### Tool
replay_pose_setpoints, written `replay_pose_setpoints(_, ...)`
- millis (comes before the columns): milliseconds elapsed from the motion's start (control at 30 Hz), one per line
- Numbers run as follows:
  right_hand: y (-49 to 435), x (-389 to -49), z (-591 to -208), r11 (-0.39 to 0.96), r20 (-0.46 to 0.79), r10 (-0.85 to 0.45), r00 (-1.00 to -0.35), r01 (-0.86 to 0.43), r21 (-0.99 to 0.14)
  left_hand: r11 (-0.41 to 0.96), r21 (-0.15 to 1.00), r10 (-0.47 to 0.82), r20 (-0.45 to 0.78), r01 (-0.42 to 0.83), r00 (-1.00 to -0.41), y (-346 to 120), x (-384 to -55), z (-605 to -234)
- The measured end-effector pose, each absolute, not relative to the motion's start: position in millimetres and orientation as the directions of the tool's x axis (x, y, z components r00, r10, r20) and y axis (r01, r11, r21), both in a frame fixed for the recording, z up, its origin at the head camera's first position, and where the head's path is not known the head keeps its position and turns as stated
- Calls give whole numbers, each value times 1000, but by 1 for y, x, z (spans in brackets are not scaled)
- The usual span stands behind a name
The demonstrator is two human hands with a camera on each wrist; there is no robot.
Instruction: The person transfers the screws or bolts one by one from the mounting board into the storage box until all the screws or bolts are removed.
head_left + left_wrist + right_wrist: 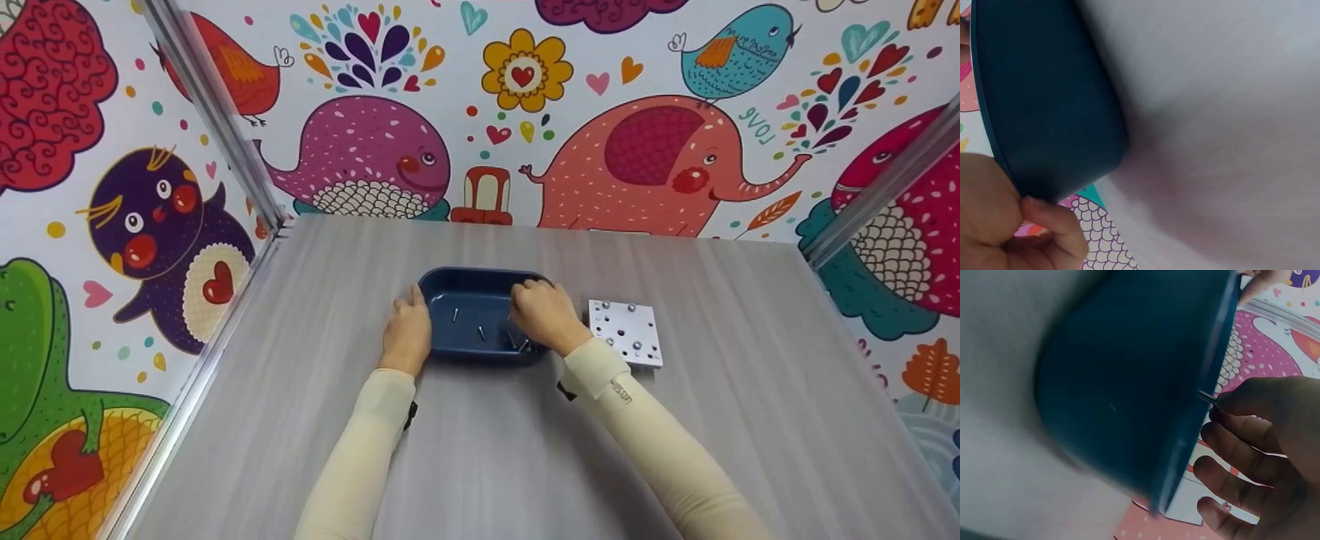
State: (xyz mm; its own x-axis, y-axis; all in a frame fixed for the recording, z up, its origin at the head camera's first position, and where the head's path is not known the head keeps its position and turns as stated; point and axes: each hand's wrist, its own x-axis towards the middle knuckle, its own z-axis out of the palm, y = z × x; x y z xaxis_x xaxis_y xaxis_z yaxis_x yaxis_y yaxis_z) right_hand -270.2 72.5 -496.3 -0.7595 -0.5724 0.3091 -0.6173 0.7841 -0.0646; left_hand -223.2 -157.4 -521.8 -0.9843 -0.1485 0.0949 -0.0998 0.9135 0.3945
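Observation:
A dark blue plastic tray (480,351) with rounded ends lies on the table, several small metal screws (482,333) loose inside. My left hand (407,334) grips its left end at the rim; the left wrist view shows thumb and finger of that hand (1022,225) against the tray's corner (1055,112). Above the tray's right end is my right hand (547,311). In the right wrist view this hand (1258,450) pinches a small screw (1206,398) between thumb and index finger, beside the tray's rim. The other fingers are bent and hold nothing.
Just right of the tray sits a silvery square plate (624,330) with several holes and several screws standing in it. Bare table (480,450) lies in front. Metal frame bars (217,307) and printed wall panels (495,112) border the table.

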Motion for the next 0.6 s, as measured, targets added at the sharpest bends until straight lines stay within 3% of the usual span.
replay_pose_setpoints(233, 69, -273, -505, 782, 284, -577, -765, -619, -79, 919, 387, -131, 134, -70, -982, -156, -224, -522)
replay_pose_setpoints(600, 84, -265, -489, 780, 352, -561, -749, -621, -78, 917, 383, -144, 60, -110, -988, -159, -226, -522)
